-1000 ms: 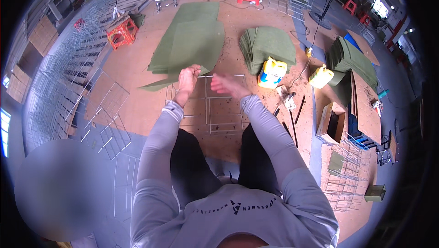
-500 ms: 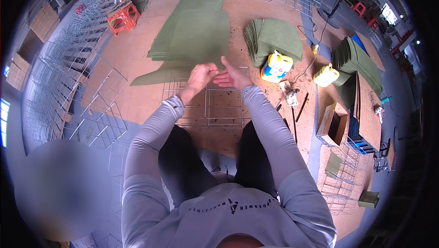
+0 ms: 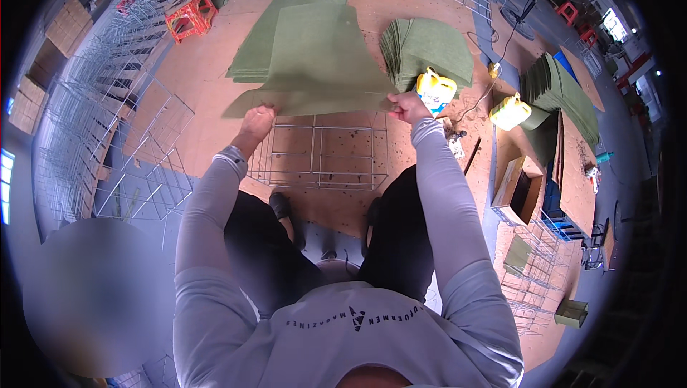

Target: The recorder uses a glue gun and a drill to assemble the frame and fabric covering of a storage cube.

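Observation:
A green felt-like sheet (image 3: 315, 59) stretches away from me, its near edge lifted over the far side of a wire frame (image 3: 318, 159). My left hand (image 3: 256, 120) is closed on the sheet's near edge toward the left. At the right end of that edge, my right hand (image 3: 409, 107) pinches the sheet between thumb and fingers. The wire frame, a rectangular metal grid, lies on the brown board between my feet and the sheet. More green sheets (image 3: 247, 59) lie stacked beneath and beyond the held one.
Right of the sheet are a fanned pile of green sheets (image 3: 429, 48), a yellow jug (image 3: 435, 91) and a second yellow jug (image 3: 510, 112). A wooden box (image 3: 517, 191) stands farther right. Many wire frames (image 3: 93, 123) are heaped at left, near a red stool (image 3: 192, 16).
My hands were close together above the wire frame, holding no sheet. They have moved apart, and both now grip the green sheet's near edge, which is raised and drawn toward me.

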A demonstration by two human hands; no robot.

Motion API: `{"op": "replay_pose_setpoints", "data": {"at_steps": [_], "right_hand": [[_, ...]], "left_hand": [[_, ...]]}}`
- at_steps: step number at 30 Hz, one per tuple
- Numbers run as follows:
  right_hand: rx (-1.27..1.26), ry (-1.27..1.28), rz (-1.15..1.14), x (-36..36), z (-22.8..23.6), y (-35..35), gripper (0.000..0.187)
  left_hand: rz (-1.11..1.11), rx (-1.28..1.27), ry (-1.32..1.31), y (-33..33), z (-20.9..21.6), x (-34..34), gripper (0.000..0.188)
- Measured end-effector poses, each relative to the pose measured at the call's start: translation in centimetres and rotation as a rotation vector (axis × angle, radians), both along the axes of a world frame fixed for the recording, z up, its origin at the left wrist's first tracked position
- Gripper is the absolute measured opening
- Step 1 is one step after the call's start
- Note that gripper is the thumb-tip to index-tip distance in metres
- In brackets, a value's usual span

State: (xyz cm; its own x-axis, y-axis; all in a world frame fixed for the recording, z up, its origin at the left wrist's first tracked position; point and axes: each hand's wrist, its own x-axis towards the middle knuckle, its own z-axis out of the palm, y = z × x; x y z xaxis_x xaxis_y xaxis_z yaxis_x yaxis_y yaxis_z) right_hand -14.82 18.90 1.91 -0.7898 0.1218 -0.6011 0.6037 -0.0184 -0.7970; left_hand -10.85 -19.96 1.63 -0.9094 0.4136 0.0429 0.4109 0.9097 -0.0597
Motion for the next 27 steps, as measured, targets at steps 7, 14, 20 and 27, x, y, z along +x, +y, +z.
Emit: {"op": "replay_pose_setpoints", "data": {"at_steps": [7, 14, 20, 27], "right_hand": [[0.406, -0.217, 0.306, 3.3, -0.2, 3.1, 0.022], [0.572, 0.019, 0.237, 9.1, -9.3, 0.9, 0.021], [0.886, 0.348, 0.183, 10.6, -12.1, -1.3, 0.019], [1.044, 0.468, 0.188, 10.9, -11.0, -1.6, 0.015]], "left_hand": [[-0.071, 0.111, 0.022, -4.7, -4.2, 2.0, 0.023], [-0.126, -0.002, 0.105, -7.1, -3.8, 5.5, 0.018], [-0.047, -0.157, 0.148, -9.5, -3.4, 5.1, 0.016], [-0.212, -0.089, 0.046, -9.7, -6.9, 5.1, 0.016]]}}
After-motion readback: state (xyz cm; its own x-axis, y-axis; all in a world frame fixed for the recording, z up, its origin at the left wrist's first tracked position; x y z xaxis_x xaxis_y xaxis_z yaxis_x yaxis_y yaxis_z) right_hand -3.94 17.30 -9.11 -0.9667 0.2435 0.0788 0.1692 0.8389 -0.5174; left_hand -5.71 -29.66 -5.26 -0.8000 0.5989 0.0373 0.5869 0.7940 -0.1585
